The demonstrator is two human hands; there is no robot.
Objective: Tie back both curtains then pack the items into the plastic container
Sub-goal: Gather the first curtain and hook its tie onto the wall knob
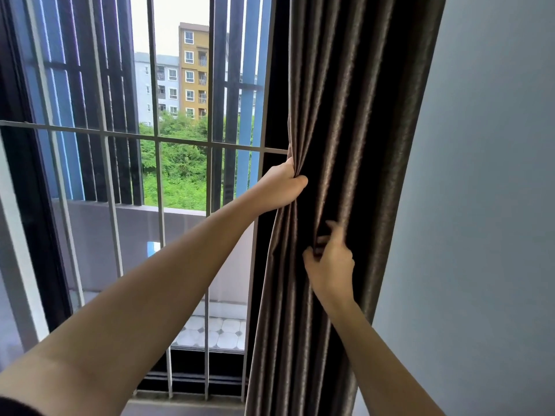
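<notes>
Item: dark brown pleated fabric curtain [345,115], bunched by grey wall [480,205] | left hand [283,184] grip clamped on its edge | right hand [330,259] grip pinching lower fold | gather pleats evenly, then tie.

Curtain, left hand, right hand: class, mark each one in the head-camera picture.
curtain [360,100]: head view, on a dark fold above both hands.
left hand [283,186]: head view, on its back, at the curtain's edge.
right hand [330,264]: head view, on its back, above the wrist.
</notes>
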